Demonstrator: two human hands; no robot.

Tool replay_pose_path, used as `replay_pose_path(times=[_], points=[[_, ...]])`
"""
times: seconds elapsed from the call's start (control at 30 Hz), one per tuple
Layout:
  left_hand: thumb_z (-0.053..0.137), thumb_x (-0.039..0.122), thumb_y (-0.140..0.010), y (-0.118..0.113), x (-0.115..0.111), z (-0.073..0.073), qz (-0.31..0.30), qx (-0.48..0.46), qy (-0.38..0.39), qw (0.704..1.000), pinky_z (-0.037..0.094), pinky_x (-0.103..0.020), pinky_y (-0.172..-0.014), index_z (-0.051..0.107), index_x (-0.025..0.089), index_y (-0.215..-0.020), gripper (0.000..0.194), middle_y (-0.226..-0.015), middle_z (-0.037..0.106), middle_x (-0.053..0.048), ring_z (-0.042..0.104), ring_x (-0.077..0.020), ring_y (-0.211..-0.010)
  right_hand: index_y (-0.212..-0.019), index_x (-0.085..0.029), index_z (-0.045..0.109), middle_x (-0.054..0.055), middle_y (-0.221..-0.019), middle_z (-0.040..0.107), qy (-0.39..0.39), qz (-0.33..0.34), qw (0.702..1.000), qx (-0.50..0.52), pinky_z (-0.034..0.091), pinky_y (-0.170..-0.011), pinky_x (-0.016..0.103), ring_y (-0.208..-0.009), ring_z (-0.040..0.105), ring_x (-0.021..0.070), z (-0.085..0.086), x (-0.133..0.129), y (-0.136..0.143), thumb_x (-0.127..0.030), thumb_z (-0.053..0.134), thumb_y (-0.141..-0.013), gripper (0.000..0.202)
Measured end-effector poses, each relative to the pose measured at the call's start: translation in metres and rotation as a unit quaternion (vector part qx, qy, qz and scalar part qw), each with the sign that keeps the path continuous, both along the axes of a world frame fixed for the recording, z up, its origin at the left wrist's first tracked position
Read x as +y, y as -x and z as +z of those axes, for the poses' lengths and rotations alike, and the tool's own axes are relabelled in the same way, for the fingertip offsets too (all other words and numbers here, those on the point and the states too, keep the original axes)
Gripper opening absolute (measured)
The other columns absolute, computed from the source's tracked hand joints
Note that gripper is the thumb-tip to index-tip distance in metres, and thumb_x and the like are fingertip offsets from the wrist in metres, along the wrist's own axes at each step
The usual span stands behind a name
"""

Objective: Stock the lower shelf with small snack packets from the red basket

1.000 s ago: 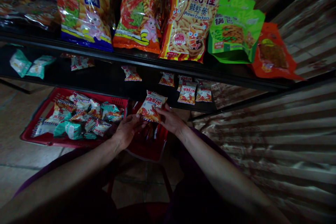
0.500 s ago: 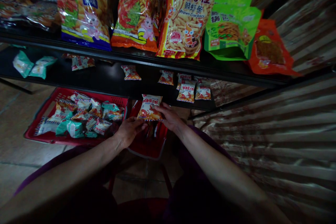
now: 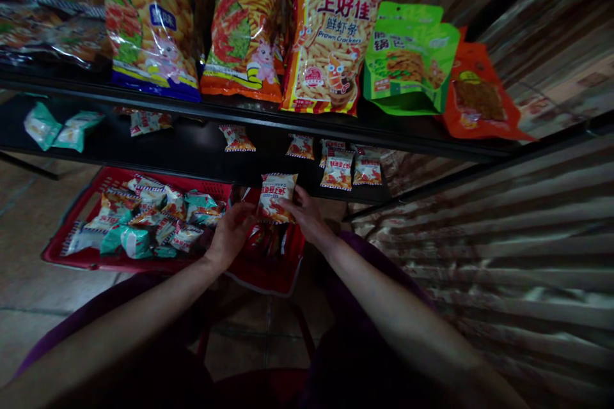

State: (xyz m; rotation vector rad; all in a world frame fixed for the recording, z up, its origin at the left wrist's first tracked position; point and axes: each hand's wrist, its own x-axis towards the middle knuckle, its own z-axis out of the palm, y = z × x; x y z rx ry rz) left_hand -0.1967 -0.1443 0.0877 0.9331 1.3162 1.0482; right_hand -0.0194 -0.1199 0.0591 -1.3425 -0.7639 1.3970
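Observation:
A small snack packet [image 3: 277, 197], white and orange with red lettering, is held up over the right red basket. My right hand [image 3: 307, 214] grips it by its right edge, thumb across the front. My left hand [image 3: 230, 233] is just beside the packet's left edge, fingers loosely curled and apart, with nothing visible in them. Behind, on the lower black shelf [image 3: 192, 147], lie similar small packets [image 3: 337, 169] in a loose row. At that shelf's left end are two teal-and-white packets [image 3: 77, 130].
The left red basket [image 3: 62, 223] holds a mixed heap of small packets. Below my hands, the right red basket [image 3: 283, 278] has red packets inside. Large snack bags, including prawn crackers [image 3: 330, 45], stand on the upper shelf. Corrugated sheeting [image 3: 480, 236] rises at the right.
My left hand has come away from the packet's lower left corner and drawn slightly left. The packet stays in my right hand, turned a little more upright. The view has shifted slightly.

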Motion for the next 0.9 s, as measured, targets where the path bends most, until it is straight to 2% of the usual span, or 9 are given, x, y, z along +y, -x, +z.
replay_pose_path(times=[0.07, 0.17, 0.3, 0.43, 0.53, 0.63, 0.77, 0.83, 0.9], points=[[0.065, 0.011, -0.068, -0.001, 0.002, 0.004, 0.001, -0.030, 0.009, 1.000, 0.045, -0.021, -0.080, 0.066, 0.018, -0.085, 0.019, -0.088, 0.067, -0.002, 0.061, -0.0132, -0.085, -0.118, -0.026, 0.053, 0.001, -0.100, 0.070, -0.003, 0.034, 0.999, 0.012, 0.053, -0.082, 0.035, -0.088, 0.066, 0.0191, 0.005, -0.002, 0.002, -0.031, 0.076, -0.061, 0.062], [0.067, 0.017, -0.071, 0.000, 0.008, 0.010, 0.057, -0.109, 0.071, 0.990, 0.048, -0.023, -0.076, 0.063, 0.019, -0.091, 0.020, -0.092, 0.068, -0.002, 0.062, -0.0129, -0.083, -0.118, -0.028, 0.053, 0.000, -0.102, 0.069, 0.008, 0.118, 0.992, 0.037, 0.053, -0.082, 0.035, -0.090, 0.066, 0.0193, 0.018, -0.007, 0.006, -0.027, 0.076, -0.061, 0.061], [0.066, 0.025, -0.073, 0.007, 0.019, 0.014, 0.016, -0.204, 0.174, 0.963, 0.049, -0.025, -0.061, 0.062, 0.015, -0.085, 0.016, -0.079, 0.068, -0.005, 0.063, -0.0141, -0.066, -0.112, -0.028, 0.056, -0.001, -0.107, 0.067, 0.004, 0.215, 0.974, 0.067, 0.052, -0.085, 0.033, -0.097, 0.064, 0.0179, 0.028, -0.011, 0.008, -0.025, 0.076, -0.063, 0.053], [0.066, 0.016, -0.071, 0.009, 0.023, 0.013, 0.054, -0.236, 0.187, 0.952, 0.049, -0.022, -0.056, 0.056, 0.016, -0.075, 0.010, -0.068, 0.065, 0.000, 0.061, -0.0111, -0.058, -0.107, -0.026, 0.058, 0.000, -0.103, 0.068, 0.012, 0.184, 0.981, 0.060, 0.052, -0.083, 0.030, -0.093, 0.064, 0.0158, 0.023, -0.012, 0.006, -0.028, 0.076, -0.064, 0.046], [0.062, 0.009, -0.072, 0.008, 0.024, 0.013, 0.101, -0.239, 0.169, 0.951, 0.049, -0.021, -0.058, 0.052, 0.016, -0.071, 0.013, -0.066, 0.063, 0.002, 0.060, -0.0094, -0.058, -0.110, -0.028, 0.057, 0.000, -0.106, 0.066, 0.058, 0.184, 0.978, 0.082, 0.053, -0.079, 0.031, -0.093, 0.064, 0.0157, 0.018, -0.012, 0.005, -0.033, 0.074, -0.066, 0.048], [0.063, 0.008, -0.072, 0.007, 0.026, 0.012, 0.115, -0.241, 0.165, 0.949, 0.050, -0.023, -0.061, 0.051, 0.015, -0.071, 0.014, -0.067, 0.062, 0.001, 0.061, -0.0101, -0.060, -0.106, -0.028, 0.058, 0.000, -0.105, 0.066, 0.099, 0.174, 0.976, 0.083, 0.055, -0.071, 0.031, -0.088, 0.065, 0.0168, 0.012, -0.014, 0.007, -0.036, 0.075, -0.064, 0.045], [0.069, 0.007, -0.067, 0.007, 0.026, 0.011, 0.137, -0.188, 0.141, 0.962, 0.049, -0.023, -0.065, 0.052, 0.016, -0.073, 0.020, -0.066, 0.061, 0.003, 0.060, -0.0088, -0.060, -0.102, -0.025, 0.061, 0.001, -0.099, 0.067, 0.021, 0.120, 0.990, -0.073, 0.051, -0.080, 0.034, -0.087, 0.063, 0.0175, 0.003, -0.017, 0.012, -0.038, 0.071, -0.068, 0.038], [0.071, 0.009, -0.065, 0.006, 0.023, 0.014, 0.135, -0.162, 0.124, 0.970, 0.049, -0.024, -0.070, 0.054, 0.016, -0.075, 0.021, -0.070, 0.062, 0.002, 0.060, -0.0088, -0.064, -0.107, -0.027, 0.060, 0.001, -0.105, 0.065, -0.046, 0.103, 0.976, -0.188, 0.047, -0.090, 0.037, -0.095, 0.061, 0.0194, 0.001, -0.017, 0.012, -0.036, 0.067, -0.072, 0.037], [0.073, 0.016, -0.066, 0.004, 0.018, 0.020, 0.095, -0.174, 0.126, 0.972, 0.050, -0.028, -0.076, 0.058, 0.017, -0.079, 0.020, -0.082, 0.065, -0.001, 0.062, -0.0116, -0.075, -0.113, -0.029, 0.059, 0.003, -0.110, 0.062, -0.116, 0.099, 0.943, -0.296, 0.045, -0.094, 0.040, -0.102, 0.058, 0.0213, 0.002, -0.019, 0.011, -0.034, 0.063, -0.075, 0.038]])
